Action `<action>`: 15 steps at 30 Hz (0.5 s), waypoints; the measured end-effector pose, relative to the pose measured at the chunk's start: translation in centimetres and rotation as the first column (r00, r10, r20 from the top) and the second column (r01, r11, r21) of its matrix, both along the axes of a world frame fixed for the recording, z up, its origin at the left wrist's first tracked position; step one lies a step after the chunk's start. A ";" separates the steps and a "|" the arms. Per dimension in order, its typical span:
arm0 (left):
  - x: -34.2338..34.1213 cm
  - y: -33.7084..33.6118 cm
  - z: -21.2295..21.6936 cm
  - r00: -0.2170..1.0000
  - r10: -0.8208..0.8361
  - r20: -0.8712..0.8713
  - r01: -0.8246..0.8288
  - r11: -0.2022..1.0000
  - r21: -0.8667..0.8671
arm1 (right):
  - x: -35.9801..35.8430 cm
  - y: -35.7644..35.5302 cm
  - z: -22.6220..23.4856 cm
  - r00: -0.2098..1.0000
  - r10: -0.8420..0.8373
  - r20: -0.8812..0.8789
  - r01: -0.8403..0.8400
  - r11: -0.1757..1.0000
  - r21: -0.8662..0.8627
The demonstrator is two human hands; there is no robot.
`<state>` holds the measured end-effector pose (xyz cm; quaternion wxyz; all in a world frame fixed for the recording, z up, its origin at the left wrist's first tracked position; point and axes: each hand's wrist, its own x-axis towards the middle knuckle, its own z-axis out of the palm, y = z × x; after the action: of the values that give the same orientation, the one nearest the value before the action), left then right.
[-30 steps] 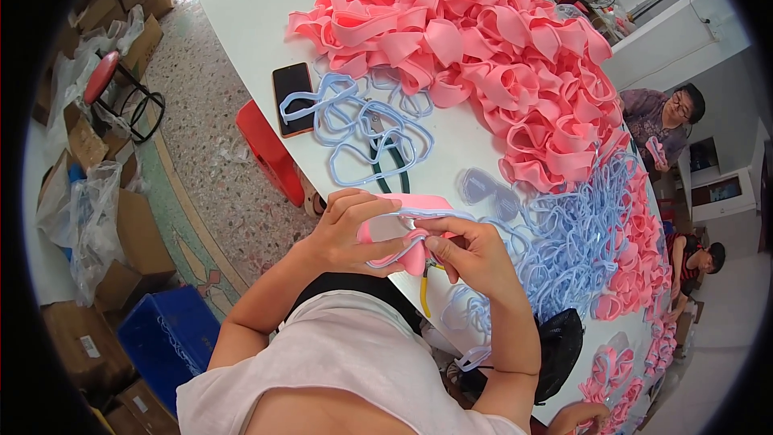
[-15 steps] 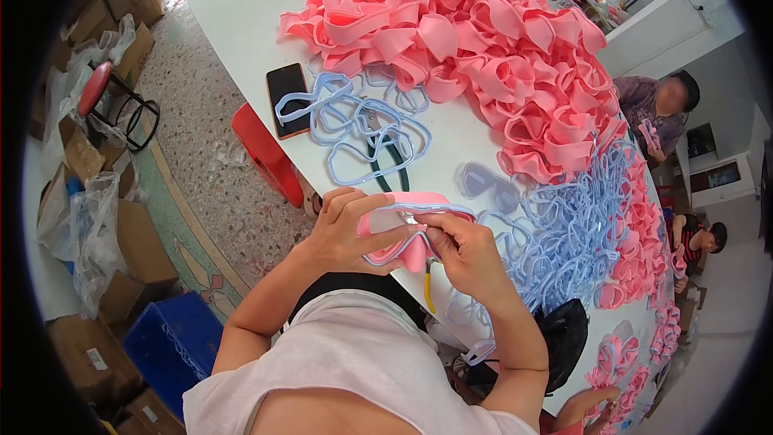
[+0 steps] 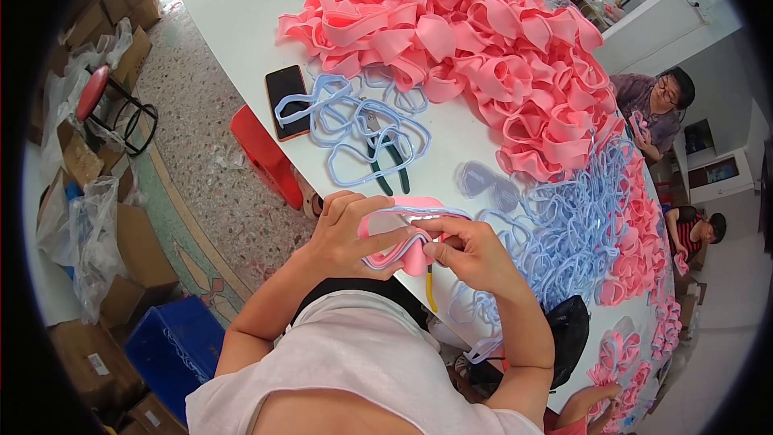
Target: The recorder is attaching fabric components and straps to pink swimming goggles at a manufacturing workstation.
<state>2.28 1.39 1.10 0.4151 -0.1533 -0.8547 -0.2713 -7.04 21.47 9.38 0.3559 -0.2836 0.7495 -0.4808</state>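
Between my hands, close to the table's near edge, is a soft pink goggle-shaped mask piece (image 3: 415, 261) with a light blue rim strip (image 3: 433, 211) along its edge. My left hand (image 3: 342, 235) is wrapped round its left side, index finger reaching over the nose dip. At the right side, my right hand (image 3: 477, 254) pinches the rim between thumb and fingers. Just beyond lie loose blue rim frames (image 3: 332, 155), green-handled pliers (image 3: 378, 167) and a clear goggle-shaped lens (image 3: 488, 185). A yellow tool handle (image 3: 431, 290) shows below the mask piece.
Pink mask pieces (image 3: 451, 32) heap over the white table (image 3: 229, 12), beside a tangle of blue frames (image 3: 555, 225). A phone (image 3: 287, 101) lies left, near a red stool (image 3: 266, 161). A blue crate (image 3: 175, 346) stands on the floor. Co-workers sit along the right.
My right hand has shifted slightly right, its fingers drawn out of the mask opening and now pinching the rim. The mask's nose dip is squeezed narrower. My left hand stays nearly in place.
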 end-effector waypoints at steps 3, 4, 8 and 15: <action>0.0 -0.1 0.1 1.000 -0.003 0.008 0.003 1.000 -0.013 | -0.1 0.2 0.0 1.000 0.001 0.017 -0.002 0.999 0.041; 0.0 -0.1 0.1 1.000 -0.005 0.005 0.005 1.000 -0.013 | -0.2 0.2 -0.4 0.999 -0.003 -0.040 0.005 0.999 0.032; 0.2 -0.2 0.1 1.000 0.002 0.022 -0.002 1.000 -0.013 | 0.8 -0.3 -0.2 0.938 0.002 -0.345 0.019 0.998 0.057; 0.2 -0.1 0.2 0.998 -0.046 0.033 0.046 0.999 0.003 | 1.5 -0.7 -0.5 0.818 0.008 -0.575 -0.007 1.000 0.004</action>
<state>2.52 1.31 1.28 0.3947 -0.1681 -0.8573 -0.2845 -5.56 20.74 8.88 0.1156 -0.4180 0.8212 -0.3709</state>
